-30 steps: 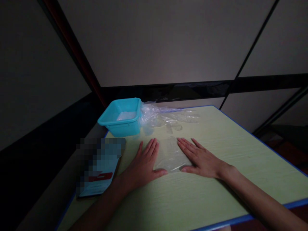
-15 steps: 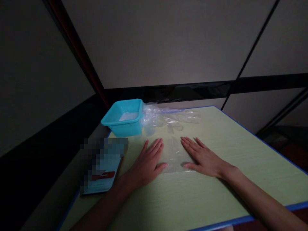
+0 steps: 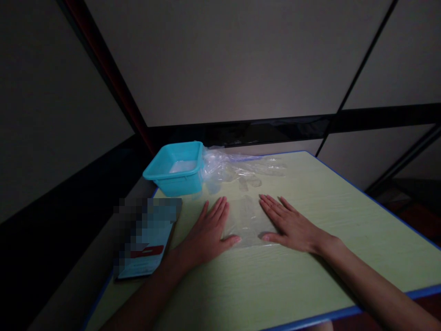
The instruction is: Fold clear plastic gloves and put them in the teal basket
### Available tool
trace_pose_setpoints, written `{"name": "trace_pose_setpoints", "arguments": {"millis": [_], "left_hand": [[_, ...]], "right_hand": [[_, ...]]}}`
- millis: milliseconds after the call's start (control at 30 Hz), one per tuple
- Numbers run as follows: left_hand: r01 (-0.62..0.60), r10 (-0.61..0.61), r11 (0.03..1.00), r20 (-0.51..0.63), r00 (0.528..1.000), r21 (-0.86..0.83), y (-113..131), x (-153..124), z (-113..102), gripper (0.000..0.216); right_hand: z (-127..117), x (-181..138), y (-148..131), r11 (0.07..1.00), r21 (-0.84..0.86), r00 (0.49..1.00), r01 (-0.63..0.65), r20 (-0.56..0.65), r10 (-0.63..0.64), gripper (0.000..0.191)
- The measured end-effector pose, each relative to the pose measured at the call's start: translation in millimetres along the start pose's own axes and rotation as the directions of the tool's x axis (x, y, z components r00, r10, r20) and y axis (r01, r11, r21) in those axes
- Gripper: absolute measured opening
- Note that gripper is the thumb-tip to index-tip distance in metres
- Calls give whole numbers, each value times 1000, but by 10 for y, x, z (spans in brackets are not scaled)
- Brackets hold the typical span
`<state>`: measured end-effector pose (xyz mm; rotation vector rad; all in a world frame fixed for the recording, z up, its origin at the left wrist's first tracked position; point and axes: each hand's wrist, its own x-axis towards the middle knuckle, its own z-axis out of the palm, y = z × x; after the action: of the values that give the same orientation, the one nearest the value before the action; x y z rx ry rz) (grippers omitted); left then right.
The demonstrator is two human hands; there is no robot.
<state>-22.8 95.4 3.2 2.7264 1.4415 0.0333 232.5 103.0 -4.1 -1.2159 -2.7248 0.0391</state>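
Pretty dim room here, plain grey wall panels with dark strips running across them, and a pale green table (image 3: pixel 310 276) with a blue edge taking up most of the lower view. Both hands are flat on the tabletop, palms down. The left hand (image 3: pixel 206 234) has its fingers stretched out and close together, thumb sticking out to the right, and it sits on the left edge of a clear plastic sheet (image 3: pixel 248 221). The right hand (image 3: pixel 291 224) mirrors it on the sheet's right edge, fingers straight and slightly fanned, thumb pointing left toward the other thumb. So the sheet lies flat between the two hands, near the middle of the table, pinned on both sides. Neither hand is gripping or pinching anything, just pressing down.

Further back, at the far left corner of the table, there's a turquoise plastic tub (image 3: pixel 177 171) with something pale inside, can't tell what. Right beside it, touching its right side, is a crumpled pile of clear plastic (image 3: pixel 237 169) that spreads out toward the right along the far edge. On the near left, hanging over the table's edge, lies a blue card or booklet (image 3: pixel 146 248) with a red stripe, top part blurred out.
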Motion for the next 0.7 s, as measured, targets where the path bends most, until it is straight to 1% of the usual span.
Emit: {"name": "trace_pose_setpoints", "arguments": {"millis": [100, 167, 233, 300, 367, 467, 600, 700], "left_hand": [[-17, 15, 999, -49, 999, -40, -16, -4, 16, 79], [-56, 48, 996, -100, 994, -70, -24, -15, 8, 74], [-122, 107, 989, -154, 982, -89, -24, -34, -15, 68], [-194, 171, 976, -206, 964, -98, -11, -58, -41, 62], [-255, 223, 961, -250, 942, -103, 16, -80, -61, 56], [-313, 267, 942, -288, 920, -125, 72, -98, -71, 50], [-343, 286, 925, -300, 910, -160, 130, -86, -70, 48], [-329, 264, 928, -315, 912, -173, 143, -74, -68, 48]], "right_hand": [[-74, -6, 28, 996, 86, 999, 36, -3, -35, 79], [-152, -18, 49, 985, 141, 995, 97, -38, -93, 71], [-239, -46, 53, 969, 174, 983, 173, -90, -159, 59], [-311, -98, 24, 957, 173, 969, 234, -126, -214, 42], [-352, -171, -38, 954, 134, 960, 267, -127, -250, 29], [-363, -282, -156, 959, 13, 953, 282, -117, -279, 18], [-354, -340, -252, 942, -189, 950, 277, -95, -298, 19], [-352, -320, -263, 915, -284, 949, 286, -50, -312, 20]]}}
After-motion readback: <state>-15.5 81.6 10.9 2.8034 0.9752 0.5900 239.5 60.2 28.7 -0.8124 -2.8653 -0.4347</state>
